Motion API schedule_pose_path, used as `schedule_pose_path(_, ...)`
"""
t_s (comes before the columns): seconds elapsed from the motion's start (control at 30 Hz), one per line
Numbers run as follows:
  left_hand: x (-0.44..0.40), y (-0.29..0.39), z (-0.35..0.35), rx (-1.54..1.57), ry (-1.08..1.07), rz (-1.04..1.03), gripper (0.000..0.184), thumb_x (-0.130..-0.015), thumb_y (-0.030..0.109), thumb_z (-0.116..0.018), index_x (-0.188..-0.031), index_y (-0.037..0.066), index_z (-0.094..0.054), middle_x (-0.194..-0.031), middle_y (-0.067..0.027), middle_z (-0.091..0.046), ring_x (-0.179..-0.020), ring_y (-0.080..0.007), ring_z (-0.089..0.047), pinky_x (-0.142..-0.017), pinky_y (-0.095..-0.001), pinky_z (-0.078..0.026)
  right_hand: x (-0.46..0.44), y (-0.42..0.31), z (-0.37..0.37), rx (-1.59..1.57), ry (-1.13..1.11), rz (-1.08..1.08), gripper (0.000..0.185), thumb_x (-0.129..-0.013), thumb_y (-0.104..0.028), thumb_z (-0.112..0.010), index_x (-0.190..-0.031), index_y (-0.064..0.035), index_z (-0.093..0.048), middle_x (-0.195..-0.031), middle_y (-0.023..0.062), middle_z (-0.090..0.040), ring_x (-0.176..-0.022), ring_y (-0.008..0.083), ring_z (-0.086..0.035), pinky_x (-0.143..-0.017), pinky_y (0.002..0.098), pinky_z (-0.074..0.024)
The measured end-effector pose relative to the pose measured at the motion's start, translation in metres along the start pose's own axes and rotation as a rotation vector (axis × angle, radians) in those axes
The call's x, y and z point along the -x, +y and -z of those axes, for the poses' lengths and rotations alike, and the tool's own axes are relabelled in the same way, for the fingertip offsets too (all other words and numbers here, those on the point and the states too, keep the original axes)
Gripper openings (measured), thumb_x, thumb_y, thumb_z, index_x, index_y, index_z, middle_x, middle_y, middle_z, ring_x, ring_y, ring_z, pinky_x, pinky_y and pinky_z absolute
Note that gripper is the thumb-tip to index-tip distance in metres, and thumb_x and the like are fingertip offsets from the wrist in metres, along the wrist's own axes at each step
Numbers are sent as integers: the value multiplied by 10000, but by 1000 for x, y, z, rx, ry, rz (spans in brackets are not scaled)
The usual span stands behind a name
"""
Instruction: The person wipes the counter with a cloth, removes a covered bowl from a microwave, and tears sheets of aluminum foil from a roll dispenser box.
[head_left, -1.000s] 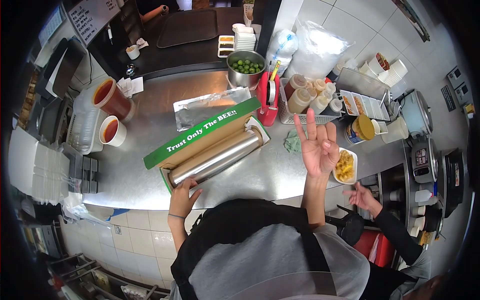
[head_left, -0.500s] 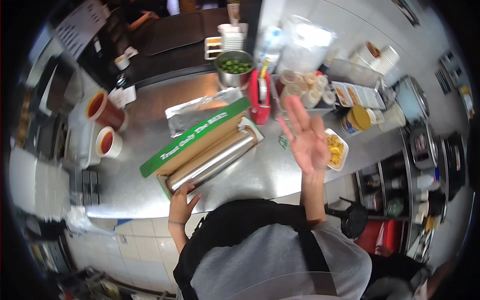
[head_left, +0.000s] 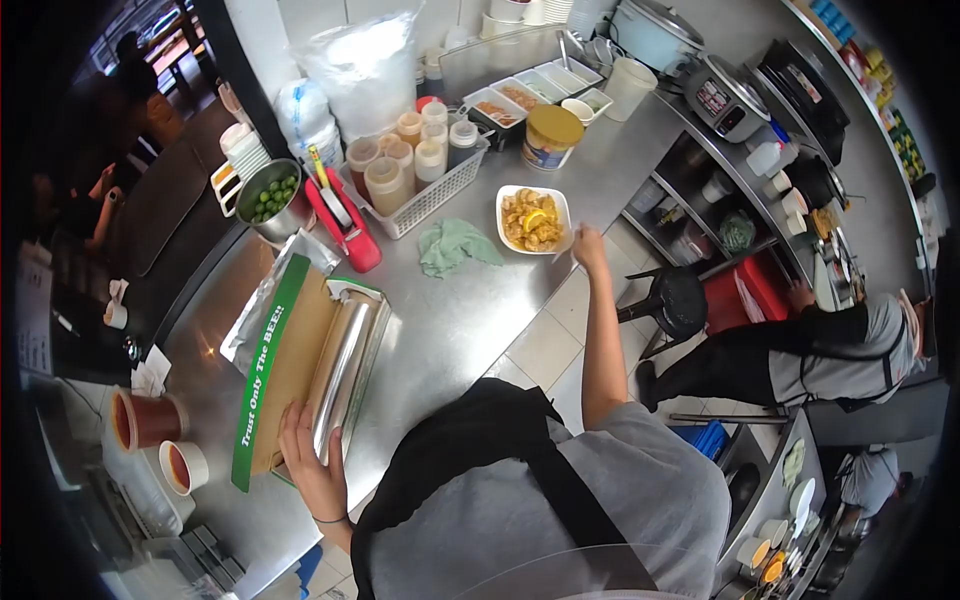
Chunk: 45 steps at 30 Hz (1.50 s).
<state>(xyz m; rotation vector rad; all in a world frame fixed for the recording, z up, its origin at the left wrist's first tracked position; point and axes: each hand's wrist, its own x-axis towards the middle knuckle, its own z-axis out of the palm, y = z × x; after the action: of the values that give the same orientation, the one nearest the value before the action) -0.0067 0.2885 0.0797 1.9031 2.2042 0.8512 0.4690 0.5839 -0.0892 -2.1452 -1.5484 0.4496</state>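
My left hand [head_left: 315, 468] rests with its fingers apart on the near end of the open green box [head_left: 258, 385], touching the foil roll [head_left: 342, 372] inside. My right hand [head_left: 589, 246] is closed at the right edge of a white square bowl [head_left: 508, 236] of yellow food with a lemon slice; its fingertips are too small to make out, so any grip on the rim is unclear. A green cloth [head_left: 455, 247] lies left of the bowl. Beyond the box is a flat foil sheet [head_left: 262, 307], with a red tape dispenser [head_left: 345, 222] close by.
A basket [head_left: 430, 200] of sauce bottles, a pot [head_left: 288, 217] of green limes and a gold-lidded jar [head_left: 551, 137] stand along the back. Red sauce containers [head_left: 150, 418] are at the left. One person [head_left: 835, 345] bends by the right shelves; another stands farther off, lower right.
The view has swung to the right. My right hand has come down from the air to the bowl's edge and closed. My left hand stays at the box. The co-worker has moved away from the counter.
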Motion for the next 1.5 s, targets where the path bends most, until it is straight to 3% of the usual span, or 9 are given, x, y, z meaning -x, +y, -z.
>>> schedule_pose_path(0.07,-7,7,-2,44,-24,-40,416,-784,65,-639,-1182,19,-528,-1269,-156,-473,-1191,-343,-425,-981,-407,-342,2,24,-30,-242,-154,-32,367,-892,-122,-367,-1219,14,-465,-922,204,-631,-709,294,-662,-614,381,-541)
schedule_pose_path(0.2,-12,16,-11,93,-66,-107,421,-780,75,-646,-1180,21,-529,-1258,-161,-477,-1174,-351,-438,-968,-412,-354,46,-26,-21,-927,-24,-173,415,-888,-66,-332,-1290,35,-341,-903,199,-627,-675,256,-667,-545,316,-559)
schedule_pose_path(0.4,-6,11,-17,82,-123,-141,396,-789,100,-646,-1164,25,-542,-1252,-176,-477,-1154,-366,-447,-956,-423,-359,48,-24,-22,-862,74,-211,404,-888,-85,-467,-1253,57,-366,-884,207,-614,-602,253,-645,-488,318,-561)
schedule_pose_path(0.5,-2,0,-15,57,-136,-115,414,-770,136,-668,-1154,29,-553,-1242,-171,-481,-1154,-369,-442,-950,-440,-356,37,19,-43,-577,218,-78,382,-844,-209,-565,-1142,28,-537,-857,173,-648,-631,208,-639,-541,316,-503)
schedule_pose_path(0.77,2,-1,-12,86,-24,-113,370,-739,172,-692,-1077,60,-593,-1177,-114,-529,-1100,-315,-482,-914,-428,-378,69,-80,58,-819,-233,145,402,-790,-61,-377,-1130,100,-519,-754,146,-626,-513,213,-618,-465,282,-530)
schedule_pose_path(0.97,20,3,-16,355,-13,-82,282,-806,177,-659,-1056,55,-612,-1091,-110,-606,-933,-256,-617,-795,-327,-491,54,-223,99,-800,-467,480,406,-800,-82,-410,-1159,63,-531,-889,94,-627,-695,163,-627,-535,274,-538)
schedule_pose_path(1.1,33,5,-33,1101,-419,18,267,-814,111,-640,-1076,67,-625,-1072,-84,-634,-982,-201,-613,-819,-305,-487,40,-333,82,-752,-647,641,417,-800,-96,-429,-1177,56,-523,-982,101,-615,-767,159,-621,-567,275,-540)
schedule_pose_path(1.37,38,-15,-55,1163,-493,58,242,-822,115,-633,-1059,67,-632,-1052,-81,-641,-959,-189,-618,-807,-297,-489,93,-540,-53,-853,-1248,494,391,-886,-72,-371,-1260,42,-361,-1080,217,-556,-845,339,-645,-735,392,-565)
schedule_pose_path(1.5,35,-34,-55,1166,-459,109,229,-826,117,-630,-1050,67,-635,-1042,-80,-645,-947,-183,-620,-801,-292,-490,121,-600,-161,-818,-1267,376,395,-913,-93,-341,-1284,16,-260,-1087,240,-543,-837,357,-647,-723,408,-566)
